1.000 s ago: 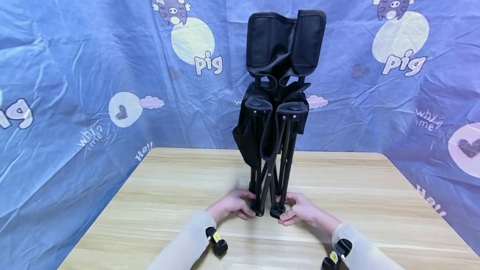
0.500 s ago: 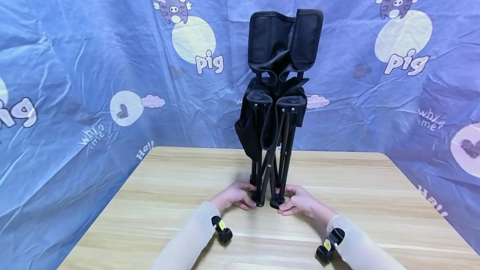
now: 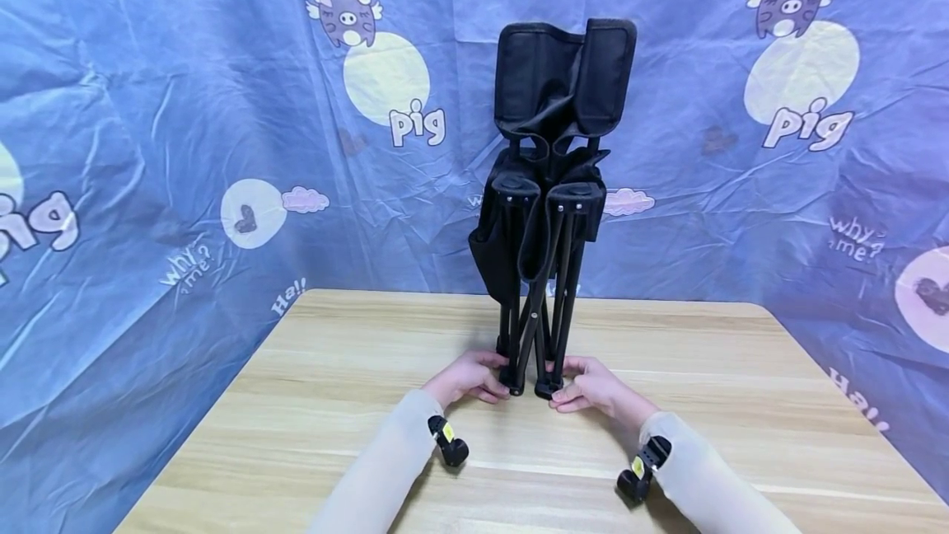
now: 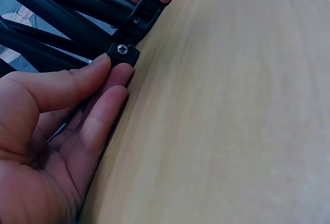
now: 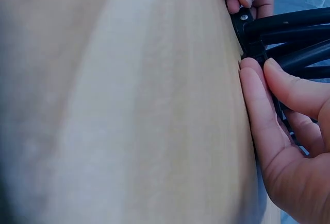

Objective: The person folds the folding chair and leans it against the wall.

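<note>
A black folding camp chair stands folded and upright on the table, fabric bunched above its crossed tube legs. At the bottom, my left hand grips the left front foot between thumb and fingers. That foot, with a screw in it, shows clearly in the left wrist view. Opposite, my right hand pinches the right front foot the same way. Fingers of both hands reach behind the legs, where their tips are partly hidden. The two feet stand a small gap apart.
The wooden table extends to both sides of the chair, its back edge a little behind the legs. A blue printed cloth hangs behind and at the sides. Each wrist wears a small black camera.
Both hands and the chair's feet have shifted away from me, toward the back of the table. The top of the chair has stayed nearly level in view; both grips look the same.
</note>
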`<state>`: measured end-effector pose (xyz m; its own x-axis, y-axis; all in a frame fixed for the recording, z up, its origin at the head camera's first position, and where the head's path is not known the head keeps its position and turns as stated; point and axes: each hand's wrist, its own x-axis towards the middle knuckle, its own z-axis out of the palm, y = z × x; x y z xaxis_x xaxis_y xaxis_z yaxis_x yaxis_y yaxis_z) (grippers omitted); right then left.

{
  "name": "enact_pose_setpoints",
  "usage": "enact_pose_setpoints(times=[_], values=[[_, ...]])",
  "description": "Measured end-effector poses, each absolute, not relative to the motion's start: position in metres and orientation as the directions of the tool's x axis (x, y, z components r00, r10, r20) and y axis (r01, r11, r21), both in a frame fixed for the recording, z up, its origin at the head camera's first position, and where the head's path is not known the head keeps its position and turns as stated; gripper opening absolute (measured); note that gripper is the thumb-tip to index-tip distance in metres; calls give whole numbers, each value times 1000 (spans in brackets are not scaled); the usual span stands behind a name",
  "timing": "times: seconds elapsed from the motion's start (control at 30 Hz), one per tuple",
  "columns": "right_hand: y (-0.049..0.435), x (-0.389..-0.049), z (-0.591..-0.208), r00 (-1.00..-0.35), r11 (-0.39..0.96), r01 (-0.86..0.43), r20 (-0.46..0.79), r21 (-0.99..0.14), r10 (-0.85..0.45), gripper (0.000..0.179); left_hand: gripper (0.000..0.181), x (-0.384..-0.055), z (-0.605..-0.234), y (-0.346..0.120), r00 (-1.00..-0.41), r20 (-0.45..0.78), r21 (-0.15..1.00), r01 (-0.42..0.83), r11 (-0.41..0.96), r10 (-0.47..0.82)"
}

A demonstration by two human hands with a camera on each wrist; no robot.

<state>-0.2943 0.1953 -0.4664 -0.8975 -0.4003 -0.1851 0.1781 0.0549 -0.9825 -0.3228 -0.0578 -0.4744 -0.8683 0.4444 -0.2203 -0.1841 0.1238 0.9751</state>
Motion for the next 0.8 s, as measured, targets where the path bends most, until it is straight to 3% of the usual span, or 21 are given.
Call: enact_pose_setpoints(times=[0.8], values=[[187,-324,-469,-944,-1,200,-192,-980,-267,58,61,-344,-478,-47,-909,-165,983,-183,-10,382]])
